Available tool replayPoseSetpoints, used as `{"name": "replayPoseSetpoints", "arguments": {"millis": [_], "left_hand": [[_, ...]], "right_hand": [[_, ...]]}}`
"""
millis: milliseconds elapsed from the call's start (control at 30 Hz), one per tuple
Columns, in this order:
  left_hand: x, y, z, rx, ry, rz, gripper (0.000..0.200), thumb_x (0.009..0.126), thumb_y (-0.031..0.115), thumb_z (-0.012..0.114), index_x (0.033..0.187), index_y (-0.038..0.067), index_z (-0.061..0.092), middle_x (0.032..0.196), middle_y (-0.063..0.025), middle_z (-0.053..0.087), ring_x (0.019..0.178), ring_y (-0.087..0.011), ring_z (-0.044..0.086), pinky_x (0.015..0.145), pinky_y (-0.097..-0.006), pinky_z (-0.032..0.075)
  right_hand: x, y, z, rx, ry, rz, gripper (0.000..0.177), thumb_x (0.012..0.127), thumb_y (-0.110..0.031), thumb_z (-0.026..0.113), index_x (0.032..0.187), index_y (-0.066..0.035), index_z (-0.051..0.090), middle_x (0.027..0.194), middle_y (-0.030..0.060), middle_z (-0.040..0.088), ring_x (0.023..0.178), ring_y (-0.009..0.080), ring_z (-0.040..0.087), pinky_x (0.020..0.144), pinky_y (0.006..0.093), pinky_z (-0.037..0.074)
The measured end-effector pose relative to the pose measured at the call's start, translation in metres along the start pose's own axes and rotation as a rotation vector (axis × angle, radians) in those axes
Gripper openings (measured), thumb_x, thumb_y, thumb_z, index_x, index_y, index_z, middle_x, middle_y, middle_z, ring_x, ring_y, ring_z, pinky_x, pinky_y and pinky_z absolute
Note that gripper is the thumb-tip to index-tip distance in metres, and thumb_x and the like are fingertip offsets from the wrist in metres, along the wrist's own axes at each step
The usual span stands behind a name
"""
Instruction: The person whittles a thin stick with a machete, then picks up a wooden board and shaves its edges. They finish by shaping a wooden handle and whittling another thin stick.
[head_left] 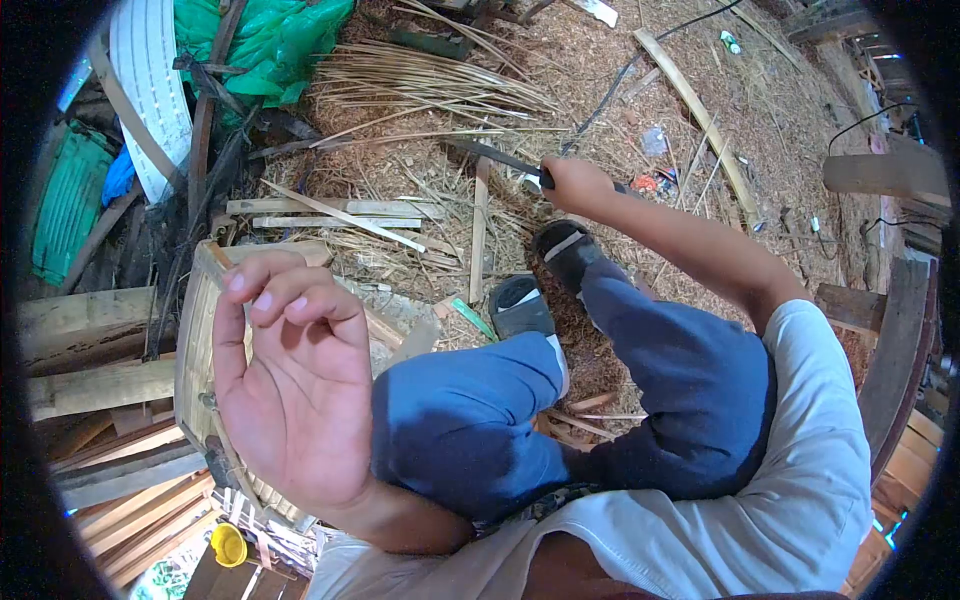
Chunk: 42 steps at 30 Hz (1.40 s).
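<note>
A seated person's lap is seen from above, with knees in blue trousers and feet in dark sandals (520, 305). The right hand (575, 185) is stretched forward and closed tightly around the dark handle of a knife (495, 155). The blade points to the left, low over the ground beyond the feet. The left hand (290, 390) is raised close to the camera, palm shown and fingers loosely curled, and nothing is held in it.

Behind that hand a woven bamboo basket (195, 340) is tilted on its side; its contents cannot be told, since most of it is hidden. A small yellow cup (228, 545) is seen at the lower left among the slats, its inside too small to make out.

The ground (760, 110) is covered with straw-coloured shavings and scattered bamboo slats. A bundle of thin bamboo strips (430, 85) is laid near the top, beside a green plastic sheet (270, 40) and a white corrugated panel (150, 90). Wooden planks (90, 350) are stacked at the left.
</note>
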<state>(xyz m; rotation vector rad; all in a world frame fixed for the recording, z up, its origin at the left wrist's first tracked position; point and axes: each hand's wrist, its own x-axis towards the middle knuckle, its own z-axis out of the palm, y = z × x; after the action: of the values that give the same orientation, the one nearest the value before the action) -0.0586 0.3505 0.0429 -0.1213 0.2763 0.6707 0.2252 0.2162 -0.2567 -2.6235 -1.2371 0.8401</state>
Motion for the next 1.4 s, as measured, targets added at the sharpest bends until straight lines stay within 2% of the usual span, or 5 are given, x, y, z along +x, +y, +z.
{"name": "replayPoseSetpoints", "arguments": {"millis": [267, 633, 900, 1100, 1400], "left_hand": [[0.000, -0.001, -0.001, 0.004, 0.007, -0.013, 0.014, 0.103, 0.014, 0.041, 0.108, 0.003, 0.049, 0.104, -0.0048, 0.052, 0.092, -0.0172, 0.048, 0.089, -0.0364, 0.038], [-0.001, -0.003, 0.001, 0.004, 0.003, -0.022, 0.015, 0.104, 0.016, 0.041, 0.108, 0.004, 0.049, 0.105, -0.0046, 0.051, 0.092, -0.0177, 0.047, 0.089, -0.0368, 0.039], [-0.001, -0.006, 0.003, 0.008, -0.001, -0.062, 0.014, 0.103, 0.016, 0.041, 0.105, 0.004, 0.049, 0.103, -0.0047, 0.051, 0.091, -0.0174, 0.047, 0.088, -0.0367, 0.039], [-0.005, -0.018, 0.006, 0.042, -0.012, -0.111, 0.012, 0.103, 0.015, 0.042, 0.103, 0.004, 0.048, 0.102, -0.0046, 0.050, 0.090, -0.0172, 0.047, 0.087, -0.0359, 0.039], [-0.011, -0.054, 0.012, 0.111, -0.051, -0.270, 0.012, 0.104, 0.016, 0.041, 0.102, 0.006, 0.048, 0.100, -0.0044, 0.050, 0.088, -0.0163, 0.046, 0.087, -0.0349, 0.039]], "right_hand": [[0.014, 0.000, -0.011, 0.002, -0.078, 0.068, 0.034, 0.081, -0.028, 0.071, 0.107, -0.005, 0.067, 0.106, 0.0207, 0.071, 0.103, 0.0377, 0.068, 0.087, 0.0491, 0.055], [0.053, 0.024, -0.051, 0.135, 0.201, 0.102, 0.036, 0.082, -0.030, 0.068, 0.104, -0.001, 0.069, 0.101, 0.0259, 0.071, 0.099, 0.0409, 0.069, 0.088, 0.0507, 0.054], [0.018, 0.038, -0.047, 0.140, 0.164, 0.049, 0.043, 0.079, -0.036, 0.072, 0.100, 0.002, 0.070, 0.097, 0.0258, 0.071, 0.094, 0.0398, 0.070, 0.086, 0.0479, 0.054], [-0.026, 0.086, -0.034, 0.192, 0.155, 0.202, 0.046, 0.078, -0.040, 0.074, 0.100, 0.000, 0.071, 0.095, 0.0250, 0.072, 0.092, 0.0404, 0.070, 0.085, 0.0482, 0.055], [-0.114, 0.199, 0.043, 0.257, 0.476, 0.478, 0.041, 0.082, -0.039, 0.074, 0.099, -0.002, 0.064, 0.092, 0.0228, 0.069, 0.089, 0.0415, 0.068, 0.081, 0.0483, 0.053]]}}
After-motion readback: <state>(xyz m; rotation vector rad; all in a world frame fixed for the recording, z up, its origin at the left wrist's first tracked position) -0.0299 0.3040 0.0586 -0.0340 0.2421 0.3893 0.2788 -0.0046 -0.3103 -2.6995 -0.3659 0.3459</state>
